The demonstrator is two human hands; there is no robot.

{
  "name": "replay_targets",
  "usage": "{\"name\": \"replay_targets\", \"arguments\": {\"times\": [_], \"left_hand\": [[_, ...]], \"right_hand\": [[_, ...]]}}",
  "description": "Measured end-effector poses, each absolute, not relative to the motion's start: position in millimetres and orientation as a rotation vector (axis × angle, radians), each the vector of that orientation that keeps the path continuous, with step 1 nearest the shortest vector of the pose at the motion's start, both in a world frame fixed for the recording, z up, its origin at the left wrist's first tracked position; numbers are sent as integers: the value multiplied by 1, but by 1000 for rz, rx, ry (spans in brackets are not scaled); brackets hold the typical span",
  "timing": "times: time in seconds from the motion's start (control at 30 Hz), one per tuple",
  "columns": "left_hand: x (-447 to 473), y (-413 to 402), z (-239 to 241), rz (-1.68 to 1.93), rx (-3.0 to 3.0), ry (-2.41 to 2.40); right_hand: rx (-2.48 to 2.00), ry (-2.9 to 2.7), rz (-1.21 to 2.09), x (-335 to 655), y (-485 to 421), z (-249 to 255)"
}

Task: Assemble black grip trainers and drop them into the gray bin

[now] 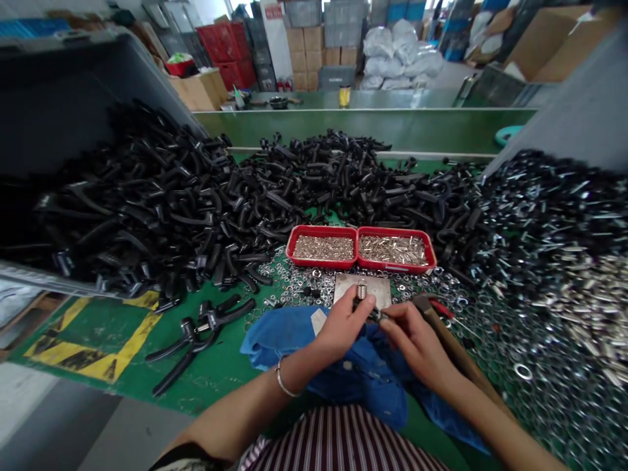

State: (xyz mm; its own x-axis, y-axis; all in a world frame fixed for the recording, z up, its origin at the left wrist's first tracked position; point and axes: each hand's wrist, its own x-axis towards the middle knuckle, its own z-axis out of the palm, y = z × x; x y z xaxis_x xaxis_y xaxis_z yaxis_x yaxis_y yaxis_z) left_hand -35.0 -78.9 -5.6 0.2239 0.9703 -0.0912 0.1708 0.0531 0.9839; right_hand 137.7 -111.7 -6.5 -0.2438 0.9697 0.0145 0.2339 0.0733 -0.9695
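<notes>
My left hand is closed around a small dark part, and a shiny ribbed metal piece like a coil spring stands up by its thumb. Close beside it, my right hand pinches at the near end of the dark part; what sits between its fingertips is too small to make out. Both hands are above a blue cloth, just in front of a flat metal plate. Behind the plate are two red trays, the left tray with tiny metal pieces and the right tray with small metal pins.
Black plastic handles are heaped across the back and left. Joined black handles lie at left. A hammer and a red-handled tool lie right of my hands. Metal rings and silver sleeves cover the right side.
</notes>
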Motion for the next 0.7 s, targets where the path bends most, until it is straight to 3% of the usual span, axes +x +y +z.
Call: {"name": "replay_targets", "arguments": {"times": [0.07,0.13,0.23,0.37,0.43,0.57,0.63,0.7], "left_hand": [[-35,-76,-12,891,1510,1243],[-37,-72,-17,886,1579,1287],[-43,-68,-18,896,1673,1266],[-54,-65,-16,844,1767,1116],[-56,-64,-18,857,1702,1129],[-54,-66,-22,905,1597,1160],[-54,-67,-20,905,1630,1138],[-56,-69,-17,884,1706,1058]], "right_hand": [[-1215,-1246,1568,130,-110,-10],[-1189,-1086,1681,121,-109,-13],[-1187,-1076,1733,114,-109,-12],[-1179,-1113,2105,116,-108,-7],[-1330,-1405,1891,120,-107,-5],[-1556,-1893,959,125,-105,-5],[-1507,-1833,1073,124,-106,-8],[-1359,-1621,1608,122,-107,-12]]}}
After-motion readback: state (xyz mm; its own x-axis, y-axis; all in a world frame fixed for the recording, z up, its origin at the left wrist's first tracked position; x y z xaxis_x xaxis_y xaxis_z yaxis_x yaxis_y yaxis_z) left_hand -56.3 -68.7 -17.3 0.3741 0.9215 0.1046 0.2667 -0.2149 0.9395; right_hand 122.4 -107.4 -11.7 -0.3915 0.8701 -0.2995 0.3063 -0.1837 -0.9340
